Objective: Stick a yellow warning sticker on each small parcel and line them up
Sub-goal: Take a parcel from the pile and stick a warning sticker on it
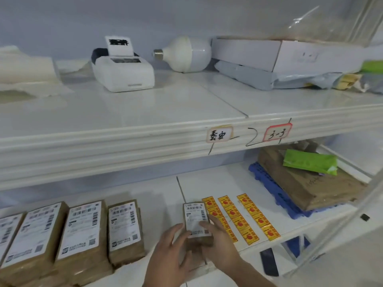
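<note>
A small brown parcel [195, 216] with a white shipping label is held in both hands over the lower shelf [232, 183]. My left hand [170, 255] grips its left side and bottom. My right hand [219, 241] holds its right side, with fingers resting on the label. Strips of yellow warning stickers [246, 218] lie on the shelf just right of the parcel, partly hidden behind it. Several labelled brown parcels [83, 239] stand side by side in a row at the left of the same shelf.
The upper shelf carries a white label printer [124, 69], a big light bulb [186, 53], a white flat box [290, 52] and grey bags. On the lower shelf at the right sit a cardboard box [306, 183] on a blue pallet, and a green pouch [310, 162]. A dark phone [269, 262] lies below.
</note>
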